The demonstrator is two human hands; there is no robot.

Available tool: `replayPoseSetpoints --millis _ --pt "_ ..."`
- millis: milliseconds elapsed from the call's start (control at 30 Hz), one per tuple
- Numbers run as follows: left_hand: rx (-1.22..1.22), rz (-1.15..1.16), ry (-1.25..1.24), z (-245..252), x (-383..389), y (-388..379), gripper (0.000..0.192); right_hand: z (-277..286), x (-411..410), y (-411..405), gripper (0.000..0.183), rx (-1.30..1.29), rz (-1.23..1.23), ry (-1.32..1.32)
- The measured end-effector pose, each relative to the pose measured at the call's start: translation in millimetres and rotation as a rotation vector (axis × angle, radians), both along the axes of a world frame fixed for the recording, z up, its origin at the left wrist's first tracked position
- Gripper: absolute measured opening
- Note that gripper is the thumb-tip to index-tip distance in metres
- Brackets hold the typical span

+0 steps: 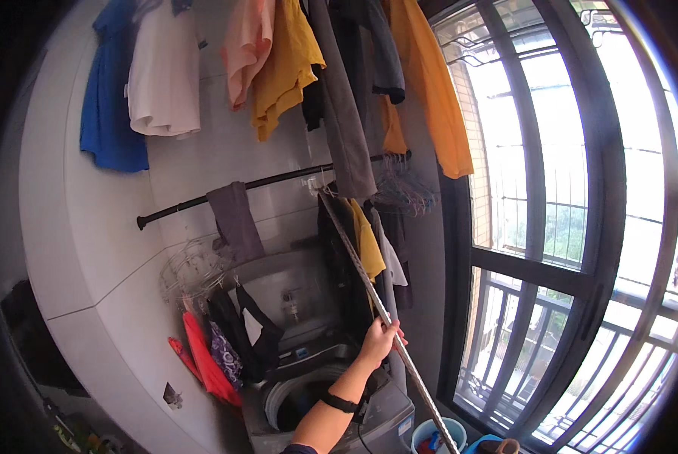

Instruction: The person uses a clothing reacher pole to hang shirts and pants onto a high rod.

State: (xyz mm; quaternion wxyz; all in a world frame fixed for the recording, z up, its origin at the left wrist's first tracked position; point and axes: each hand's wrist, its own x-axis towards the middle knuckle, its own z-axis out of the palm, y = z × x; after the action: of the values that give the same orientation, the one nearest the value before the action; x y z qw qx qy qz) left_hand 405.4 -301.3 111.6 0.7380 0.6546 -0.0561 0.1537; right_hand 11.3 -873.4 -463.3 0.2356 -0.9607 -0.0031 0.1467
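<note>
My left hand is closed around a long, twisted-pattern metal pole, with a black band on the forearm. The pole slants from the bottom edge up to the left. Its upper end lies near hanger hooks by the black rod; whether it touches one, I cannot tell. Close to the hand hang a black garment, a yellow garment and a white one. Below the forearm stands a top-loading washing machine with its lid raised. My right hand is out of view.
Overhead hang blue, white, yellow and orange clothes. Wire hangers bunch on the rod. A clip hanger carries small garments at left. A light-blue bucket stands below; tall framed windows line the right.
</note>
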Motion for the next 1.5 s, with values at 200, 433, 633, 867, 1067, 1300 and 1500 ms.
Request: replayPoseSetpoints --millis 200,433,633,867,1067,1300,1500 --pt "0.022 0.014 0.022 -10 -9 -13 0.035 24 6 5 0.038 0.087 -0.012 0.133" --pt "0.004 0.091 0.044 -38 -25 -28 0.044 9 -7 12 0.039 0.079 -0.100 0.272" --pt "0.017 0.129 -0.014 -14 -12 -22 0.048 -8 -2 22 0.040 0.134 -0.139 0.354" --pt "0.028 0.105 -0.071 6 -41 -36 0.045 65 32 33 0.042 -0.083 -0.074 0.292" --pt "-0.125 -0.095 -0.170 -2 -108 -69 0.031 -47 -8 -65 0.047 -0.746 -0.199 -0.313" --pt "0.123 -0.097 -0.335 -11 -194 -130 0.039 -69 -20 -99 0.053 -0.321 -0.494 0.275" --pt "0.250 -0.049 -0.523 9 -210 -145 0.047 -43 15 -91 0.052 -0.171 -0.321 0.263"
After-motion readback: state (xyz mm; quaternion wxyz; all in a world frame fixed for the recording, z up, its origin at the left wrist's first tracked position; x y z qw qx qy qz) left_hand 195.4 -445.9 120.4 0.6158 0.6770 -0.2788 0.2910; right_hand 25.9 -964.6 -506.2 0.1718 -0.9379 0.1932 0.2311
